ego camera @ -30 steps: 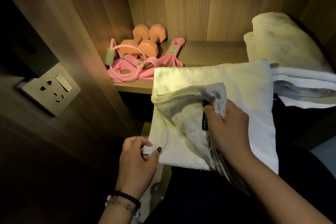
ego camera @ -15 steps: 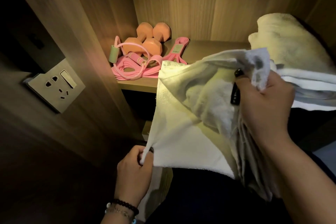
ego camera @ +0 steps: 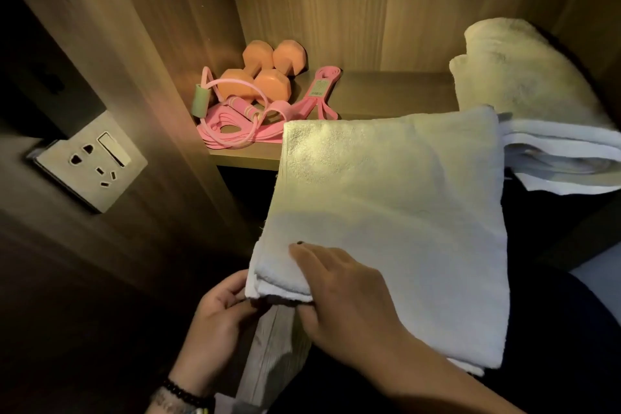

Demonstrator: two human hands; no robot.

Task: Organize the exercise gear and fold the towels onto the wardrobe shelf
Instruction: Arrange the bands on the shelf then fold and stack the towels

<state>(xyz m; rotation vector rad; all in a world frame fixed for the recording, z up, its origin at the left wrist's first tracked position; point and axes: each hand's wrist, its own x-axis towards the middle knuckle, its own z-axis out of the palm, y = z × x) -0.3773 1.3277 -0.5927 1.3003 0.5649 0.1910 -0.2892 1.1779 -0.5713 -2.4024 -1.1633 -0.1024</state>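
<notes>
A white towel (ego camera: 386,212), folded flat, lies with its far edge on the wardrobe shelf (ego camera: 379,91) and hangs toward the near side. The right hand (ego camera: 339,292) pinches its near left corner, thumb beneath, fingers on top. The left hand (ego camera: 218,316) curls its fingers onto the same corner from the left. Orange dumbbells (ego camera: 265,70) and a pink jump rope (ego camera: 235,118) sit far left; folded towels (ego camera: 537,118) lie on the right

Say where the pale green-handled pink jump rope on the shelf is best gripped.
Probably the green handle: it stands at the shelf's left, clear of the dumbbells. Come from the front; the wardrobe wall blocks the left.
</notes>
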